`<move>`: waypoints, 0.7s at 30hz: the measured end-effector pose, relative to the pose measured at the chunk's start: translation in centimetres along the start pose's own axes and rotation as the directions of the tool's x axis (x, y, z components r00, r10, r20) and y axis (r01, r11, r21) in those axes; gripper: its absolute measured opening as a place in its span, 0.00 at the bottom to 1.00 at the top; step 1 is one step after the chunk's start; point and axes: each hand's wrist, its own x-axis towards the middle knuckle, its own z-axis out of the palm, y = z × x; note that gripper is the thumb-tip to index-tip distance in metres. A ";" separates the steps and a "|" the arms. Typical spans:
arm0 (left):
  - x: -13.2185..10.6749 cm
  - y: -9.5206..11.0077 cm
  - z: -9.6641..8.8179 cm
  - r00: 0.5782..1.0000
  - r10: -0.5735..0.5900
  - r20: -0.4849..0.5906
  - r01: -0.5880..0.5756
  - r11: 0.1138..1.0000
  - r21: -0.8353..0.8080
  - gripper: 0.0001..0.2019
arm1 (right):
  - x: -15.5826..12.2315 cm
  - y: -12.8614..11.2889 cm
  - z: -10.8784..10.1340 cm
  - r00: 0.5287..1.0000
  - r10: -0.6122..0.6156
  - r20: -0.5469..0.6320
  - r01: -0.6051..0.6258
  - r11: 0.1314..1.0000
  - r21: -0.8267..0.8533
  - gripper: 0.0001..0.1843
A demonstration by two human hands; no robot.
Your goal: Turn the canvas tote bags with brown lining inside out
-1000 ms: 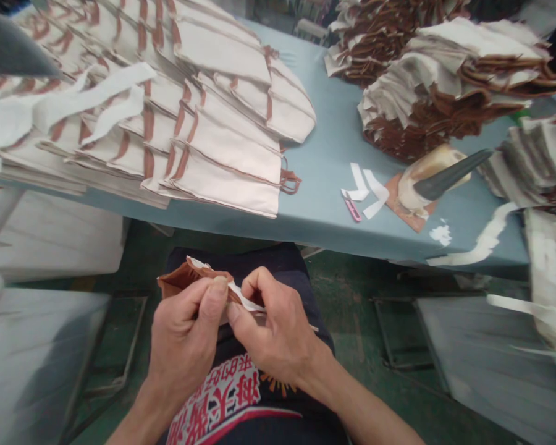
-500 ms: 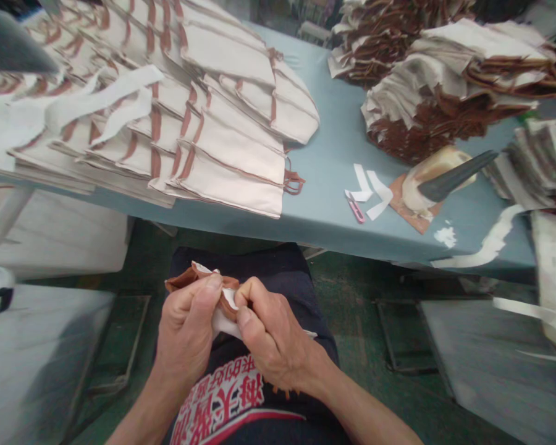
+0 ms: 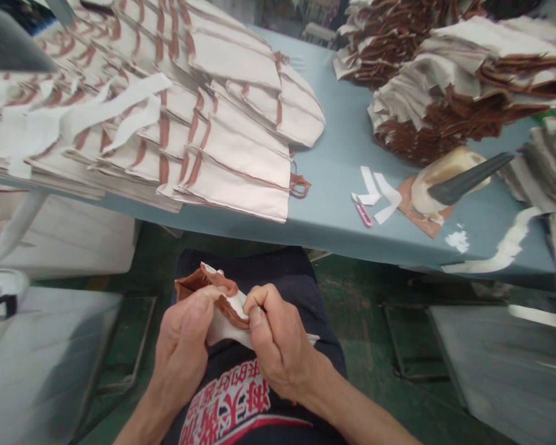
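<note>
Over my lap, both hands grip a brown-and-white leather piece [image 3: 232,313] with a brown folded edge and a white strip along it. My left hand [image 3: 185,337] pinches its brown edge between thumb and fingers. My right hand [image 3: 280,340] is closed on the same edge a little to the right, thumb pressed on top. Part of the brown side sticks up beyond my left fingers. The rest of the piece hangs pale between my hands and is partly hidden by them.
White brown-edged pieces [image 3: 245,176] lie in overlapping rows on the blue table [image 3: 333,238]. To the right are pink thread snips [image 3: 363,212], white strips [image 3: 387,196], a glue pot with a dark-handled brush [image 3: 467,179] and brown-white bundles [image 3: 426,105]. Stools [image 3: 505,352] flank me.
My hands have drawn slightly apart along the piece, so more of its brown edge and white strip shows between them. The view has shifted a little.
</note>
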 end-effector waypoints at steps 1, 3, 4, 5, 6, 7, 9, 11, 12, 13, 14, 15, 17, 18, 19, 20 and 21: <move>0.2 0.4 -0.2 1.000 0.016 0.026 -0.017 0.999 0.036 0.22 | -0.1 0.1 0.2 1.000 -0.007 -0.022 0.007 1.000 -0.011 0.06; 0.6 1.5 -0.6 0.996 0.056 0.064 -0.064 0.991 0.119 0.19 | -0.3 0.5 0.4 0.998 -0.037 -0.046 0.036 0.999 -0.031 0.06; 0.8 2.1 -0.7 0.993 0.089 0.083 -0.102 0.981 0.165 0.19 | -0.4 0.6 0.6 0.997 -0.057 -0.055 0.055 0.998 -0.040 0.06; 1.0 2.7 -0.8 0.985 0.130 0.109 -0.151 0.966 0.208 0.19 | -0.4 0.7 0.7 0.995 -0.078 -0.066 0.075 0.996 -0.046 0.06; 1.2 3.2 -0.8 0.973 0.178 0.145 -0.209 0.947 0.243 0.18 | -0.4 0.8 0.8 0.992 -0.097 -0.079 0.093 0.994 -0.050 0.06; 1.4 3.7 -0.9 0.956 0.228 0.183 -0.272 0.925 0.267 0.18 | -0.3 0.9 0.9 0.989 -0.112 -0.095 0.108 0.993 -0.050 0.06; 1.7 4.3 -1.1 0.919 0.308 0.245 -0.371 0.885 0.280 0.18 | -0.2 0.9 1.1 0.983 -0.130 -0.131 0.127 0.991 -0.028 0.05; 1.9 4.5 -1.4 0.893 0.354 0.278 -0.429 0.856 0.287 0.16 | 0.0 0.8 1.2 0.977 -0.137 -0.161 0.138 0.990 -0.001 0.05; 1.9 4.5 -1.6 0.884 0.365 0.293 -0.447 0.844 0.297 0.15 | 0.1 0.8 1.2 0.977 -0.133 -0.169 0.136 0.991 0.005 0.06; 2.0 4.4 -1.8 0.877 0.365 0.313 -0.457 0.834 0.309 0.14 | 0.3 0.7 1.1 0.977 -0.131 -0.170 0.134 0.991 0.009 0.06; 2.0 4.4 -2.1 0.872 0.358 0.335 -0.462 0.828 0.317 0.13 | 0.4 0.7 1.0 0.979 -0.130 -0.159 0.134 0.991 0.013 0.07; 2.1 4.3 -2.5 0.867 0.351 0.354 -0.465 0.826 0.319 0.13 | 0.7 0.7 0.7 0.982 -0.129 -0.138 0.133 0.991 0.021 0.07; 2.3 4.3 -3.1 0.862 0.327 0.387 -0.452 0.841 0.298 0.13 | 1.3 0.7 -0.2 0.985 -0.141 -0.103 0.147 0.988 0.048 0.08; 2.5 4.4 -3.3 0.863 0.309 0.400 -0.434 0.859 0.271 0.13 | 1.8 0.7 -0.7 0.981 -0.167 -0.097 0.174 0.983 0.063 0.08; 2.6 4.5 -3.6 0.865 0.293 0.407 -0.409 0.882 0.234 0.14 | 2.4 0.7 -1.3 0.974 -0.207 -0.092 0.214 0.974 0.075 0.08; 2.7 4.6 -3.7 0.870 0.276 0.409 -0.379 0.905 0.194 0.16 | 3.0 0.7 -1.8 0.961 -0.263 -0.083 0.270 0.959 0.088 0.07; 2.9 4.7 -3.8 0.876 0.261 0.406 -0.348 0.925 0.155 0.19 | 3.7 0.7 -2.2 0.942 -0.330 -0.061 0.335 0.937 0.103 0.07</move>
